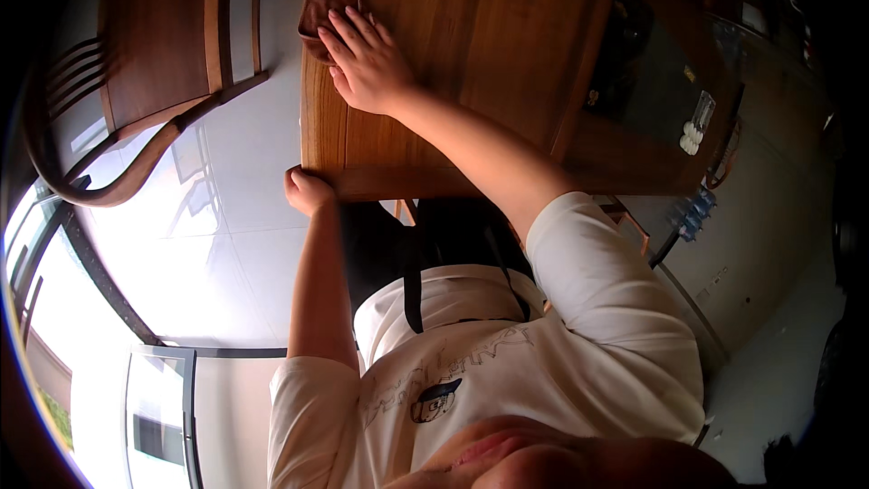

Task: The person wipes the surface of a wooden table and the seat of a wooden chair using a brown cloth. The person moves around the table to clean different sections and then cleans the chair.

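A folded brown cloth point(329, 3) lies on the wooden table point(421, 34), close to its left edge. My right hand point(366, 64) presses down on this cloth, palm down, with the fingers slightly spread; the hand hides part of the cloth. At the table's near left corner, my left hand point(310, 190) is curled around the edge, and its fingertips are mostly out of sight. My right forearm reaches slantwise over the tabletop.
A wooden chair point(159, 27) with a curved armrest stands left of the table. To the right, a dark tray surface point(658, 75) carries a clear container point(704, 109) and small white items point(691, 138). Blue-tinted bottles point(696, 214) stand lower right. A glass door point(159, 414) is at lower left.
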Demonstrator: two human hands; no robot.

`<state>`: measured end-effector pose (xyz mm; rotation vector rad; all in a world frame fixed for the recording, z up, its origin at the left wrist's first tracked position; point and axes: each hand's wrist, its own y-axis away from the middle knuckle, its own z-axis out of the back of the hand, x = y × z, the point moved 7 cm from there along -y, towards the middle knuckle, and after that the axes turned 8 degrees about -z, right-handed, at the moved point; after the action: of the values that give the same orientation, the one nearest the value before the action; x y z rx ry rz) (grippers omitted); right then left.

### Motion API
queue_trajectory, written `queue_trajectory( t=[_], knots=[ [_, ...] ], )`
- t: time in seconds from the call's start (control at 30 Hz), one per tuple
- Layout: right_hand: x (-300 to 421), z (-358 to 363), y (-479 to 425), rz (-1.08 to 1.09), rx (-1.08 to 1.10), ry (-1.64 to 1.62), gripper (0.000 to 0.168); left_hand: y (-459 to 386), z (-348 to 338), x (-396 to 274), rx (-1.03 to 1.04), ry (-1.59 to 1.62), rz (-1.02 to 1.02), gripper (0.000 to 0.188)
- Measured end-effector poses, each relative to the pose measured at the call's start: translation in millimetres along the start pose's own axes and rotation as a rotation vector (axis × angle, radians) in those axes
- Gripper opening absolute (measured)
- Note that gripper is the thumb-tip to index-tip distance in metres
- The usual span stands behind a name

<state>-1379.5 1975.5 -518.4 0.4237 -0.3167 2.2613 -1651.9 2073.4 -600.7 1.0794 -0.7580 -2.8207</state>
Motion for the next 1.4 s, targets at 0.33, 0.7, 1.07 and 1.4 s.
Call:
queue_trajectory(
  t=[0.33,0.7,1.07,1.4],
  knots=[
    [26.2,-20.6,-27.9,0.048,-0.055,0.024,0.047,-3.4,-4.1,7.8,0.087,-0.018,0.036,0.043],
    [-305.5,126.2,123.5,-0.673,-0.380,0.259,0.056,-1.9,-6.1,10.5,0.084,0.029,0.097,0.040],
    [-371.9,151.1,177.8,-0.908,-0.333,0.339,0.062,-3.0,2.5,7.9,0.051,-0.080,-0.002,0.038],
    [-168.2,63.5,34.2,-0.415,-0.297,0.160,0.059,-8.6,0.3,17.3,0.102,-0.083,-0.011,0.042]
  ],
)
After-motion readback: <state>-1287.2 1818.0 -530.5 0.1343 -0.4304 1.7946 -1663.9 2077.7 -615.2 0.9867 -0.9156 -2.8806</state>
